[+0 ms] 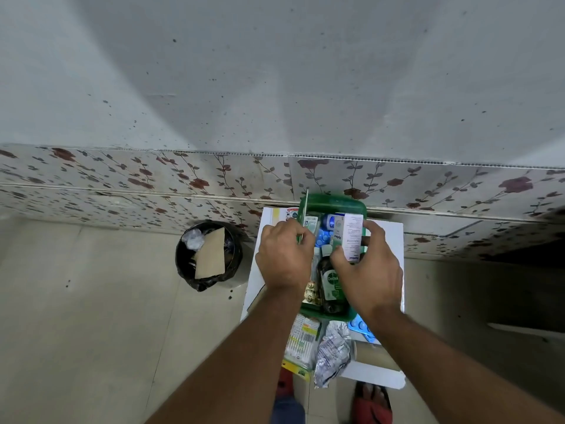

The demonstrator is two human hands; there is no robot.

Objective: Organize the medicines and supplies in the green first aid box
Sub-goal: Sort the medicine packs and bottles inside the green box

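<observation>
The green first aid box stands open on a small white table. Inside lie a dark Dettol bottle, blue blister packs, a gold tablet strip and small cartons. My right hand grips a white medicine carton standing upright in the box's right side. My left hand pinches a thin flat green-edged card or pack upright at the box's left wall. In front of the box lie a strip pack, a crumpled silver foil pack and a blue blister strip.
A black-lined waste bin holding cardboard and crumpled plastic stands on the floor left of the table. A floral-tiled wall band runs just behind the box. My feet in red sandals show below the table's near edge.
</observation>
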